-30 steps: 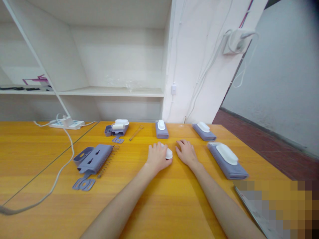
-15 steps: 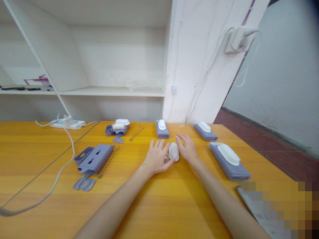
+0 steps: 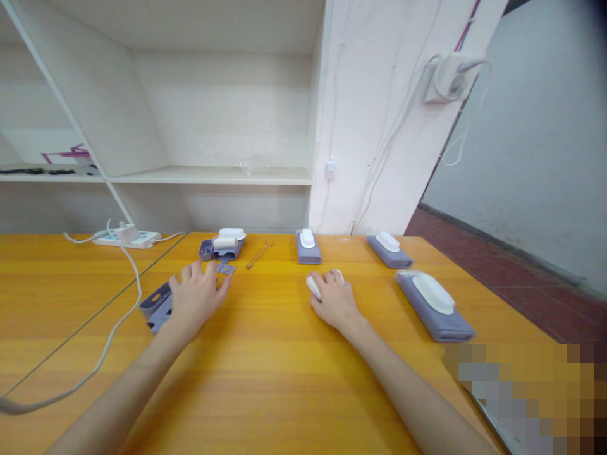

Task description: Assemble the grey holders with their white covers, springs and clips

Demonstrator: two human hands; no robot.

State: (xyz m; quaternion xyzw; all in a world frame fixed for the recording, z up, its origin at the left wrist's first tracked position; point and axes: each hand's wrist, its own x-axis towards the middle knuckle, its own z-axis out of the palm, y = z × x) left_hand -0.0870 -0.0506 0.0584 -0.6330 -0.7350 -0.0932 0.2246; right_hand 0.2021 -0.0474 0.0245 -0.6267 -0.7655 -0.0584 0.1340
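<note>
white oval piece [image 3: 313, 287] | under right hand [image 3: 333, 301] | long axis near-far

no readable text, labels, brands, numbers or signs anywhere

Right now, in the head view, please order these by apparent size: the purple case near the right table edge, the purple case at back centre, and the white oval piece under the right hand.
1. Purple case near the right edge, largest, though also nearer the camera.
2. Back-centre purple case.
3. White oval piece, mostly covered by the right hand, so its rank is unsure.
</note>
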